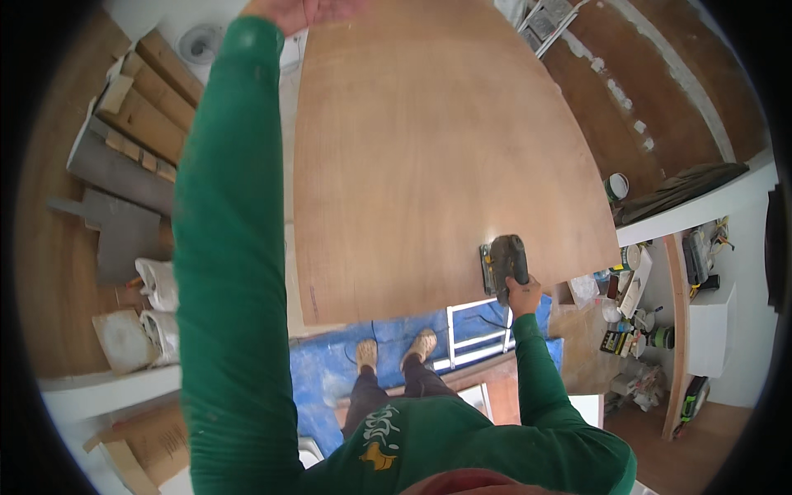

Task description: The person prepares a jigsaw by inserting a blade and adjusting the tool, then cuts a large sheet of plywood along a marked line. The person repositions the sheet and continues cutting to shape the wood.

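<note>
A large brown wooden board [429,148] fills the middle of the view. In my right hand [524,294] is a black handheld power tool [509,257] with yellow parts, my fingers wrapped round its grip. Its flat base lies close against the board's face, near the lower right part; whether it is a sander or a jigsaw I cannot tell. My left arm reaches far up along the board's left side. At the top rim my left hand [309,10] is partly cut off and blurred, its fingers stretched out over the board's upper left corner.
Blue sheeting [326,375] covers the floor by my feet, with a white ladder [478,334] on it. Cardboard boxes [148,103] lean at the left, near white sacks [161,305]. Cans and tools [631,338] crowd the right, beside a wooden-edged shelf [676,330].
</note>
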`<move>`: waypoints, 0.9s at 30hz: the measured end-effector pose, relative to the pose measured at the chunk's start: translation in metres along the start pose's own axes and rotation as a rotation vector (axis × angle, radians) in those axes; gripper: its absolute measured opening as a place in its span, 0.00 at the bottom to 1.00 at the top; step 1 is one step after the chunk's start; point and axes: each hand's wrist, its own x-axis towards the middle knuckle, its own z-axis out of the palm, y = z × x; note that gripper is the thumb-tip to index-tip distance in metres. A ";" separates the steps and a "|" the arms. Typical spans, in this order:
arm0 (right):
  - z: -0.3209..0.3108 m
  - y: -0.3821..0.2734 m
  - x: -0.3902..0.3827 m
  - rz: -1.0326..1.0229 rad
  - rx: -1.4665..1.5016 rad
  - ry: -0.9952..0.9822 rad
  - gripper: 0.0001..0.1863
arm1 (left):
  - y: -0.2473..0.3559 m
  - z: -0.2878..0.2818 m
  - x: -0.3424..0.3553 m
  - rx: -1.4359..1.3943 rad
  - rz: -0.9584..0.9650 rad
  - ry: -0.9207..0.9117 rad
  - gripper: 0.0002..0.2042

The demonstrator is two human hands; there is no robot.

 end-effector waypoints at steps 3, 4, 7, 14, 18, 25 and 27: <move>-0.005 0.000 -0.005 -0.057 0.035 -0.028 0.18 | -0.014 0.023 -0.002 0.009 0.112 -0.107 0.29; -0.008 -0.001 -0.006 0.031 0.005 -0.063 0.19 | -0.027 0.037 -0.004 0.004 0.090 -0.167 0.30; -0.008 -0.005 -0.006 0.058 -0.071 -0.060 0.19 | -0.102 0.128 -0.010 -0.442 -0.862 -1.711 0.29; -0.003 -0.009 -0.001 -0.018 -0.077 0.009 0.22 | -0.338 0.127 -0.147 0.210 -0.389 -0.299 0.32; 0.004 0.013 0.002 -0.165 -0.386 0.025 0.21 | -0.452 0.102 -0.232 0.719 -0.409 -0.105 0.31; -0.004 0.006 -0.003 -0.220 -0.163 0.043 0.18 | -0.519 0.049 -0.305 0.892 -0.147 -0.106 0.37; -0.006 -0.014 -0.003 -0.047 -0.204 0.079 0.17 | -0.510 0.056 -0.302 0.810 -0.158 -0.126 0.38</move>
